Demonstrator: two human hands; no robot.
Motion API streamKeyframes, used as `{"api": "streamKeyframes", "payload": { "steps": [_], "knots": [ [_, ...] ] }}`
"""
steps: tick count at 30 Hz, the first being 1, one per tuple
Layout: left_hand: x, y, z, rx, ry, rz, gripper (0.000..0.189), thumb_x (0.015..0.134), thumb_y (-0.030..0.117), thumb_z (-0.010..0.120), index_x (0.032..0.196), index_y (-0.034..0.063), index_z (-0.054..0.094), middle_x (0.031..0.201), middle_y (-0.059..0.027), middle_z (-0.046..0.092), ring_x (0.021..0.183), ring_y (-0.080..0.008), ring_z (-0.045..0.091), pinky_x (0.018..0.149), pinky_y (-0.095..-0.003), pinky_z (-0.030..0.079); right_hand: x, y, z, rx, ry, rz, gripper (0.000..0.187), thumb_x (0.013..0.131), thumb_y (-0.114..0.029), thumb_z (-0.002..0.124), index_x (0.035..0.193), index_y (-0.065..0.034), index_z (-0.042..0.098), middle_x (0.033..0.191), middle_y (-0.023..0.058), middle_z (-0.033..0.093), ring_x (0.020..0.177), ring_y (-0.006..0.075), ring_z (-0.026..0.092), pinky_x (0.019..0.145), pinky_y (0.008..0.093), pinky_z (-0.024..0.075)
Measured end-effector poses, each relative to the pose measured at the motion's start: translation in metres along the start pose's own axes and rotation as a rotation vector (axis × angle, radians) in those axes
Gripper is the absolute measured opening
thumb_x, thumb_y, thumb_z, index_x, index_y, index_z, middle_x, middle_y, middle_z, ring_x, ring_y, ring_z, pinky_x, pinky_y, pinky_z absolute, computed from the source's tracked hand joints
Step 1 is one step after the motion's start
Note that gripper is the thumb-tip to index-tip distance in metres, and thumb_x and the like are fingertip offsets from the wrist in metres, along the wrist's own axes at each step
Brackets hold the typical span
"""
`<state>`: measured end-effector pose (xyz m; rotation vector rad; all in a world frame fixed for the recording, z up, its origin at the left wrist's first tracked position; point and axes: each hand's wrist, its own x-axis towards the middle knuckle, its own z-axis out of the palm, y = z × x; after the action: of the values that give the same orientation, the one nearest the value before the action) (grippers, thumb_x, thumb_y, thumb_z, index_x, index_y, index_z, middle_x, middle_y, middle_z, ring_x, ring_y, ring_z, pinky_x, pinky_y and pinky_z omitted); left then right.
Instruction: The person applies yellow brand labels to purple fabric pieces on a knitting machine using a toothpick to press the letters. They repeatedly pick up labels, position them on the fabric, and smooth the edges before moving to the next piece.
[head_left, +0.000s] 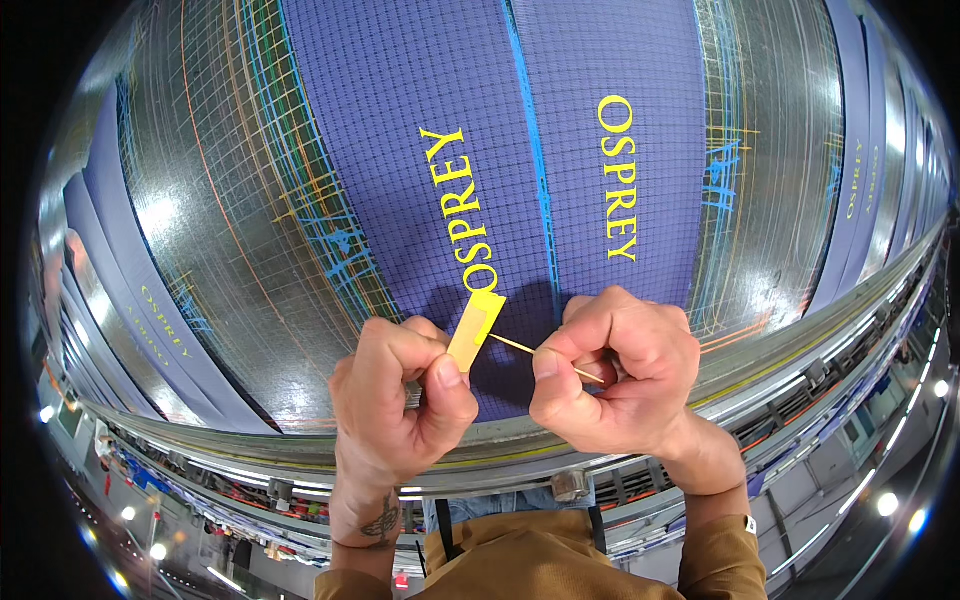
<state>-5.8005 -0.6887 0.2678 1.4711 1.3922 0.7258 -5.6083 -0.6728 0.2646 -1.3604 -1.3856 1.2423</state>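
My left hand (405, 397) pinches a short flat wooden stick (466, 343) between thumb and fingers. Yellow paint or ink coats the stick's far end and runs down its right edge. A thin wooden toothpick (514, 346) is held between the thumb and forefinger of my right hand (622, 375). Its tip meets or nearly meets the yellow edge of the stick; contact cannot be told. Below both hands lies a purple ripstop fabric panel (390, 112) with yellow printed lettering (451, 176). Beside it, a second purple panel (660, 67) bears the same lettering (619, 180).
The panels lie on a shiny metal tabletop (202, 150) marked with coloured lines. Blue marks (721, 176) flank them. More printed purple panels lie left (142, 225) and right (847, 150). A metal rail (517, 442) edges the table near my body.
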Motion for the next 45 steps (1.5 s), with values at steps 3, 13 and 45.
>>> {"api": "streamKeyframes", "payload": {
  "steps": [3,13,45],
  "knots": [
    [0.0003,0.0022,-0.0007,0.018,-0.004,-0.004,0.017,0.093,0.008,0.065,0.088,0.0054,0.048,0.068,-0.0045,0.057,0.048,-0.0104,0.051,0.044,-0.0250,0.040,-0.0005,-0.0001,-0.0003,-0.014,-0.004,-0.006,0.015,0.073,-0.002,0.074,0.072,-0.0070,0.059,0.052,-0.0039,0.042,0.041,0.0050,0.040,0.040,0.0237,0.0310],
    [0.0026,0.0011,0.0004,0.005,0.007,0.039,0.016,0.094,0.007,0.063,0.088,0.0045,0.048,0.067,-0.0046,0.059,0.048,-0.0106,0.054,0.044,-0.0245,0.040,-0.0017,0.0025,-0.0004,-0.027,-0.013,-0.046,0.014,0.073,0.002,0.073,0.073,-0.0017,0.059,0.058,-0.0012,0.050,0.042,0.0029,0.038,0.040,0.0227,0.0264],
    [0.0039,0.0034,-0.0019,-0.011,-0.030,0.033,0.013,0.096,0.004,0.057,0.090,0.0026,0.046,0.067,-0.0063,0.059,0.052,-0.0121,0.058,0.046,-0.0249,0.044,-0.0019,0.0002,0.0002,-0.028,-0.002,-0.007,0.016,0.073,-0.002,0.073,0.072,-0.0067,0.057,0.052,-0.0036,0.042,0.040,0.0051,0.040,0.039,0.0241,0.0311]
  ]
}}
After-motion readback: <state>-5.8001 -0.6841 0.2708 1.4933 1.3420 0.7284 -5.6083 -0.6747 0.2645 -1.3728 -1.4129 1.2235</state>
